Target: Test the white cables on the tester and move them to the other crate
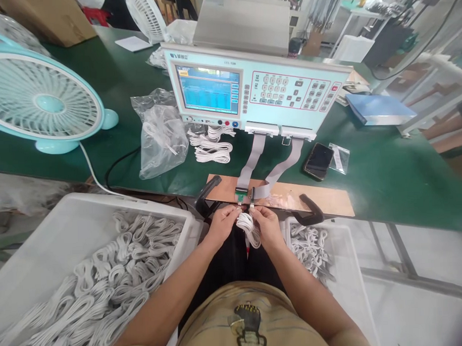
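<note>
A coiled white cable (246,224) hangs between my two hands at the front edge of the green table. The fingers of my left hand (225,219) pinch one end of it, up against a small green circuit board (241,195). With my right hand (267,224) I grip the other end, just below a dark connector (252,193). Grey ribbon cables (252,161) run from both connectors up to the tester (258,86), whose blue screen is lit. Whether the cable's plugs are fully seated is too small to tell.
To the left, a white bin (71,201) holds many coiled cables; a smaller bin (349,234) stands at the right. Black clamps (311,210) grip a copper-coloured board (326,200). A phone (318,161), a plastic bag (163,137) and a fan (48,103) rest on the table (401,177).
</note>
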`<state>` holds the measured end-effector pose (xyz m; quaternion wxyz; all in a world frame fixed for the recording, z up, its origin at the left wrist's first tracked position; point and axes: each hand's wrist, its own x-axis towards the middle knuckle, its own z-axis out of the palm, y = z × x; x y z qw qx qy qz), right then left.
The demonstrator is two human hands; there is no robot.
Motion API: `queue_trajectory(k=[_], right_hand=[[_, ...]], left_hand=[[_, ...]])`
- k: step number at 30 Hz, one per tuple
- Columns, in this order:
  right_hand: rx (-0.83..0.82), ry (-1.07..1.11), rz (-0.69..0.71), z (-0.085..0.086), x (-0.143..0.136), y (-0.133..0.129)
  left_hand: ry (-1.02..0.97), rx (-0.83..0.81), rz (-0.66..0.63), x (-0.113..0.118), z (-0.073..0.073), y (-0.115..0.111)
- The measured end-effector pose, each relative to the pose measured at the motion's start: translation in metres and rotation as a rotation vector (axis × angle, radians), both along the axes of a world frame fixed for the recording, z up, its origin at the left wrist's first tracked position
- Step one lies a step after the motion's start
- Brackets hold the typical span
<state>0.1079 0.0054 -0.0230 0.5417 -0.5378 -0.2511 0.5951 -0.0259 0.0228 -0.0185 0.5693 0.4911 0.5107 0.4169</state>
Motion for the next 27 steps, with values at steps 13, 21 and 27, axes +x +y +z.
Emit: queue_trajectory(k=[13,21,27], right_hand=[[0.006,-0.01,0.043,0.006,0.004,-0.001],[-0.044,-0.067,-0.007,0.0,0.002,0.001],[-0.04,-0.048,-0.035,-0.002,0.002,0.002]], left_hand=[[-0.124,-0.061,0.216,0.023,-0.012,-0.005],[0.242,0.232,0.159,-0.043,0.021,-0.019],[0.948,-0.127,0.459,-0.199,-0.026,-0.052]])
